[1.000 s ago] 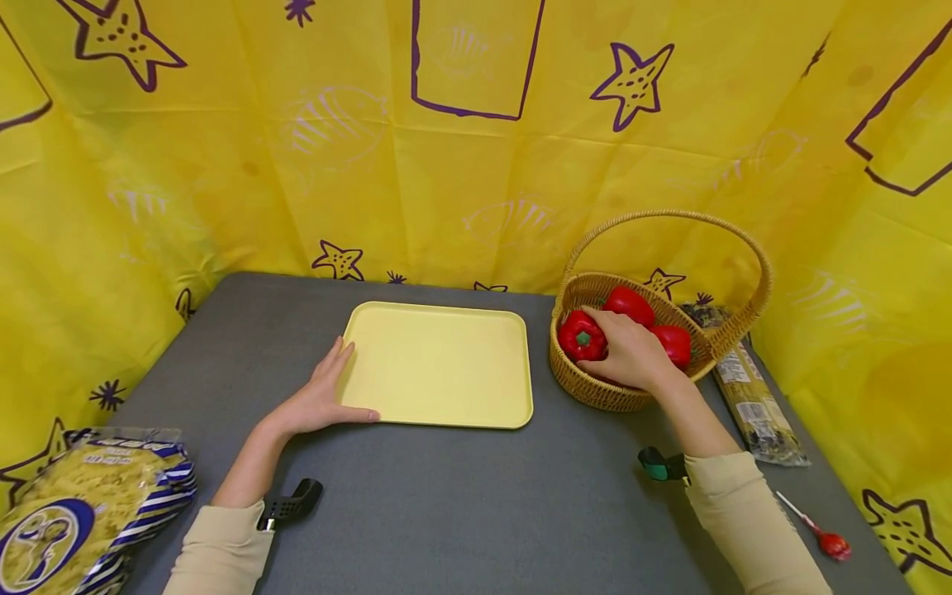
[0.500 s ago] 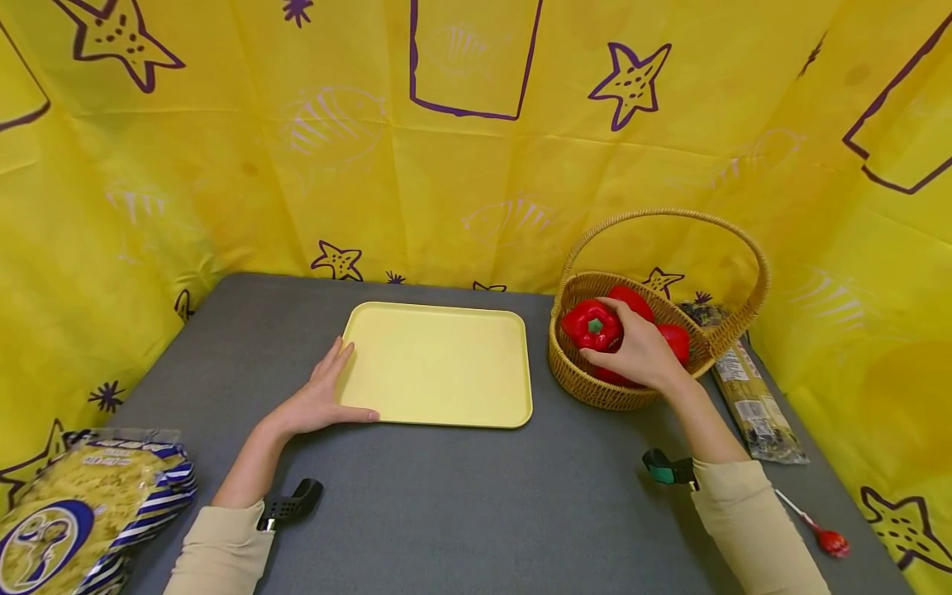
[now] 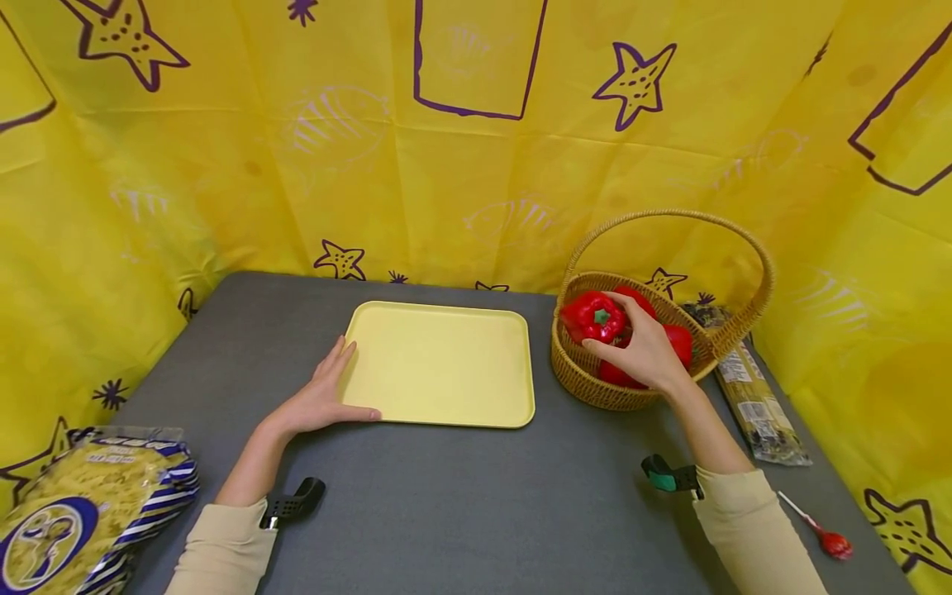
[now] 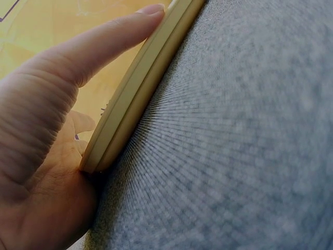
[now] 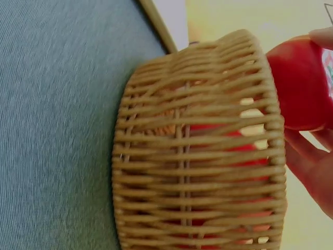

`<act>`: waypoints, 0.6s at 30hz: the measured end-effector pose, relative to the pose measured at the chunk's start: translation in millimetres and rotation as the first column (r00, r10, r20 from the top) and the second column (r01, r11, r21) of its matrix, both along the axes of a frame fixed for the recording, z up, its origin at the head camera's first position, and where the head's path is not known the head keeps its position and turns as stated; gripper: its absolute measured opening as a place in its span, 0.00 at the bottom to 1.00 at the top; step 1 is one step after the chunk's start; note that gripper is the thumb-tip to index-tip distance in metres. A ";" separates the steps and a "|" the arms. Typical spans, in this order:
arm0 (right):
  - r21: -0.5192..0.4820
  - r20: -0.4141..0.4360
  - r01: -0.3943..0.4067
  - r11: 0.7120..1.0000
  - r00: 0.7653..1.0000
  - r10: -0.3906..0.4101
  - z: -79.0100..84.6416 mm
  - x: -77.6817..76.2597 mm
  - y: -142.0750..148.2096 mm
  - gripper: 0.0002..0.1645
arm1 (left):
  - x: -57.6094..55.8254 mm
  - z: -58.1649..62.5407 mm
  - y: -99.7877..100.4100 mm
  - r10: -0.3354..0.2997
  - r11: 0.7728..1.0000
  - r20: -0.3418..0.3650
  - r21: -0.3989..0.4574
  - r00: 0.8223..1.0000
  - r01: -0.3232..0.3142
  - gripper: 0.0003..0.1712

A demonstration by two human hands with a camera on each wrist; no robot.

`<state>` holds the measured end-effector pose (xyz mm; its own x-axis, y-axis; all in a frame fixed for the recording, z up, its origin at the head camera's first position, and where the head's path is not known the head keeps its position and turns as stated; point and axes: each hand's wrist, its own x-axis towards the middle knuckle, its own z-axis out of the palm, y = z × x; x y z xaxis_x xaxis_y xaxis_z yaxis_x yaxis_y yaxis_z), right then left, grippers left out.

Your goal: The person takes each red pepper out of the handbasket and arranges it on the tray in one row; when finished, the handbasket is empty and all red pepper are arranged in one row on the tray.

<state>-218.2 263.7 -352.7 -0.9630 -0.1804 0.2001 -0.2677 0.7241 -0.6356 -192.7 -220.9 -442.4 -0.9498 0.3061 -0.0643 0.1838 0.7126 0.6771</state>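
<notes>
My right hand [image 3: 643,351] grips a red bell pepper [image 3: 595,318], thumb on its near side and fingers over the far side, its green stem end facing up. In the right wrist view this pepper [image 5: 302,86] shows at rim height, above the wicker basket [image 5: 192,172]. More red peppers [image 3: 678,340] lie inside the basket [image 3: 595,392], partly hidden by the hand. My left hand [image 3: 316,402] rests against the near left corner of a pale yellow tray [image 3: 442,364], fingers spread along the left edge. Its thumb [image 4: 119,36] lies straight along the near rim in the left wrist view.
A bag of pasta [image 3: 97,504] sits at the front left. Right of the basket lies a long clear packet [image 3: 759,405], with a red lollipop [image 3: 833,544] nearer the front. The basket's tall handle [image 3: 669,213] arches over its opening. A yellow patterned curtain [image 3: 461,182] encloses the grey table [image 3: 476,512].
The right hand has raised the pepper from among the others in the basket, shifting it slightly right and up. Another pepper shows beneath it. The left hand and tray have stayed put.
</notes>
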 end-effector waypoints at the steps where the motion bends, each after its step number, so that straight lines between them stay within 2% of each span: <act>1: -0.010 0.002 0.001 1.000 1.000 -0.001 1.3 0.6 -1.0 0.47 | 0.0 0.0 0.0 0.000 1.000 -0.004 0.001 1.000 0.000 0.74; 9: -0.060 0.011 -0.008 0.998 1.000 0.009 7.2 5.4 -11.1 0.47 | -0.1 -1.4 -0.4 0.005 1.000 -0.007 0.002 1.000 -0.004 0.74; 18: -0.184 0.074 -0.048 0.982 0.995 0.063 8.9 4.3 -31.4 0.45 | -0.4 -3.1 -0.6 0.002 1.000 -0.009 0.008 1.000 -0.002 0.74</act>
